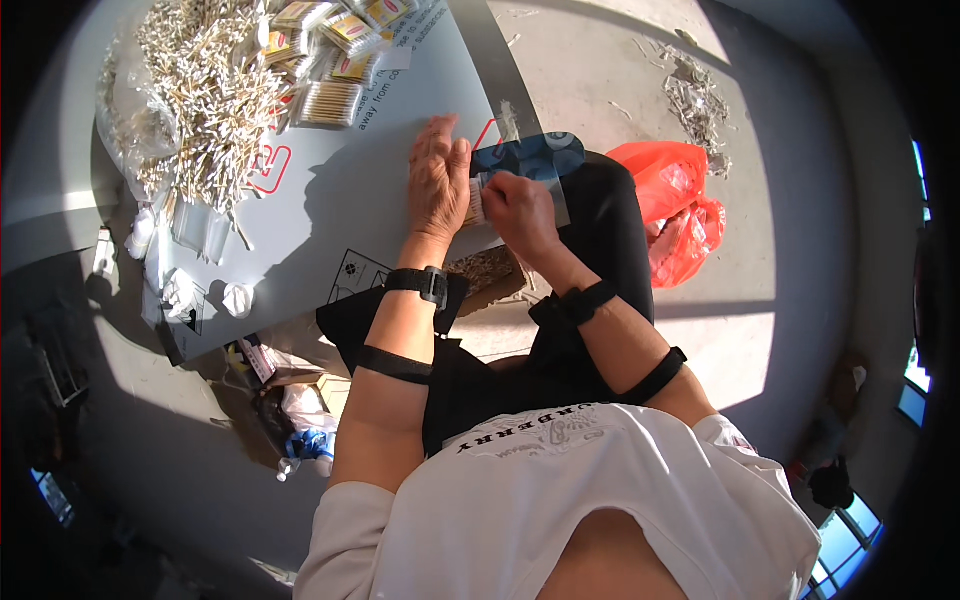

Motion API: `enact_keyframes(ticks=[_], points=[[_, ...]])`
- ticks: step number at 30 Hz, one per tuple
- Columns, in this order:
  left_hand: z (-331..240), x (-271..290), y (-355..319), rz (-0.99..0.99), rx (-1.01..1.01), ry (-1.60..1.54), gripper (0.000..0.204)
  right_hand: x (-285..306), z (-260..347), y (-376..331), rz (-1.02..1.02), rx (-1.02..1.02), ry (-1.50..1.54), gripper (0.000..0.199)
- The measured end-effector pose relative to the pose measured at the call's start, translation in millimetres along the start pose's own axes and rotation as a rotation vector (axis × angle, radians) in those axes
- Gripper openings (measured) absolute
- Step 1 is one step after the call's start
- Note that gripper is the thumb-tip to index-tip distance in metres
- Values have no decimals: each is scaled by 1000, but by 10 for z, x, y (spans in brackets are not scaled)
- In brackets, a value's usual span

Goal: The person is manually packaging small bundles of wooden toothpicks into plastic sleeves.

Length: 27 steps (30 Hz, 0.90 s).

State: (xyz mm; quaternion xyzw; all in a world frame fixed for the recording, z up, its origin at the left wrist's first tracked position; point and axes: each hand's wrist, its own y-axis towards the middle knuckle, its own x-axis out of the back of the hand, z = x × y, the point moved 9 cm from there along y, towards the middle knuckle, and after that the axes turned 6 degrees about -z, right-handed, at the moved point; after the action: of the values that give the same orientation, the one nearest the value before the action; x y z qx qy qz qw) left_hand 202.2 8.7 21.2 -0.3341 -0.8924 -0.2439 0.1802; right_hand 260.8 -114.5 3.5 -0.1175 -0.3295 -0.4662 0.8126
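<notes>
I can count one left hand (pixel 437 195), one right hand (pixel 524 215), four black bands (pixel 395 365), one bench (pixel 275 255), at least five swab packs (pixel 330 103).

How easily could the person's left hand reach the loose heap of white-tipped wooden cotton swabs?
Probably yes: only flat grey tabletop seems to separate the left hand from the heap.

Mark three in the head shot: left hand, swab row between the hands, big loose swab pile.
Left hand (pixel 437 190): head view, on the back of the hand.
Swab row (pixel 474 205): head view, on the visible sticks.
Loose swab pile (pixel 215 90): head view, mid-heap.
</notes>
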Motion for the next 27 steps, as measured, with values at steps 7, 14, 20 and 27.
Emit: enact_keyframes(ticks=[7,14,20,27], points=[[-44,335,-48,-115,119,-546,67,-7,-89,6,-2,-19,21,16],[-223,-31,-65,-43,-136,-20,51,-9,1,-17,13,-6,19,16],[283,220,-46,-84,357,-881,52,-10,32,-13,-30,68,7,15],[-229,591,-345,183,-149,113,61,24,-48,12,-34,17,10,16]])
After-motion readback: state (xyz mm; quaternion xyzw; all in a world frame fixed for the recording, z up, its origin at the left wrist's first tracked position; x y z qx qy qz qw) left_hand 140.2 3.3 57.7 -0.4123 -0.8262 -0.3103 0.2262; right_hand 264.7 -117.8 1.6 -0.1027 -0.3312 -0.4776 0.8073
